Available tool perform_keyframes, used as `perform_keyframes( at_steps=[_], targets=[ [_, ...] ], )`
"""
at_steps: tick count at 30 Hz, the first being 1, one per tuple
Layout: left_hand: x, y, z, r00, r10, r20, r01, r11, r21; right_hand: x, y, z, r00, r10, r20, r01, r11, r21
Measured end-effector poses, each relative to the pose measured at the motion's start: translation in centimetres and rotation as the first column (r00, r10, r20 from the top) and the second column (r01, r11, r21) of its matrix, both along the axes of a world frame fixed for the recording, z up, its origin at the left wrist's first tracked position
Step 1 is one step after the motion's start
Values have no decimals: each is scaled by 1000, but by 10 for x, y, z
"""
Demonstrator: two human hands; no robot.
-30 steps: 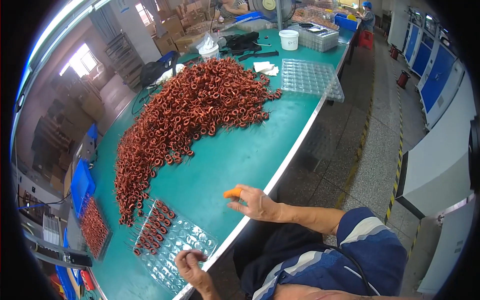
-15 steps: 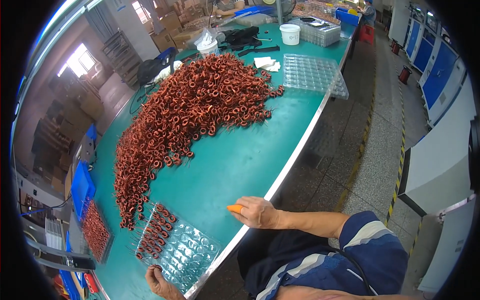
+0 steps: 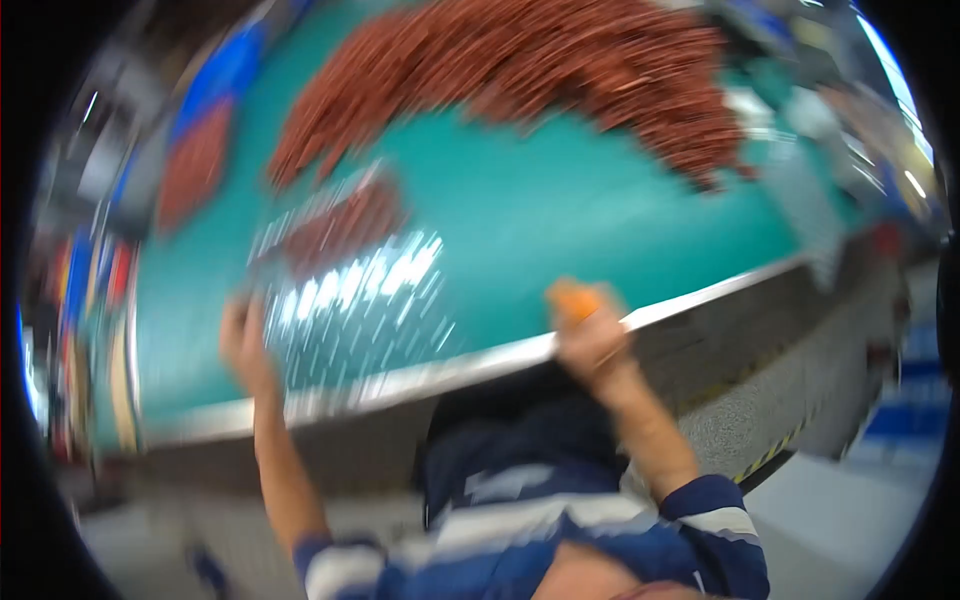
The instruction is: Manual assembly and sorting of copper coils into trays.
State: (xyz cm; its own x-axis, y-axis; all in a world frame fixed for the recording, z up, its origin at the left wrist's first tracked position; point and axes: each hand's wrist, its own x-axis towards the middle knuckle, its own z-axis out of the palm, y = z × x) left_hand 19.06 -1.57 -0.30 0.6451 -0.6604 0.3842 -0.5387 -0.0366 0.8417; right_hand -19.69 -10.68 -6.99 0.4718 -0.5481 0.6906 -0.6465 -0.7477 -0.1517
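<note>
My left hand (image 3: pixel 245 342) is at the left edge of a clear plastic tray (image 3: pixel 365 335) with round pockets. Smeared by motion, its fingers look pinched around a small dark ring coil (image 3: pixel 240 306). Rows of red-brown ring coils (image 3: pixel 345 228) with wire leads fill the tray's far part; the near pockets shine bare. My right hand (image 3: pixel 598 340), near the table's front edge, is closed around a bright orange object (image 3: pixel 575 300), whose kind the blur hides. A large heap of the same coils (image 3: pixel 520 60) lies beyond both hands.
The green tabletop (image 3: pixel 500 215) has a pale metal front edge (image 3: pixel 710 297). A filled tray of coils (image 3: pixel 197 165) stands at the far left beside a blue bin (image 3: pixel 222 75). Another clear tray (image 3: pixel 808 205) overhangs the edge on the right.
The view has swung round and blurred, so the table's edge now runs more crosswise. My left hand stays beside the tray, and my right hand still grips the orange object.
</note>
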Motion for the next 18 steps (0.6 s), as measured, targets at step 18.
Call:
perform_keyframes(
  at_steps=[18],
  targets=[
    [65,6,-18,988,33,151,-44,997,70,13,16,6,957,-64,284,-10,967,253]
  ],
)
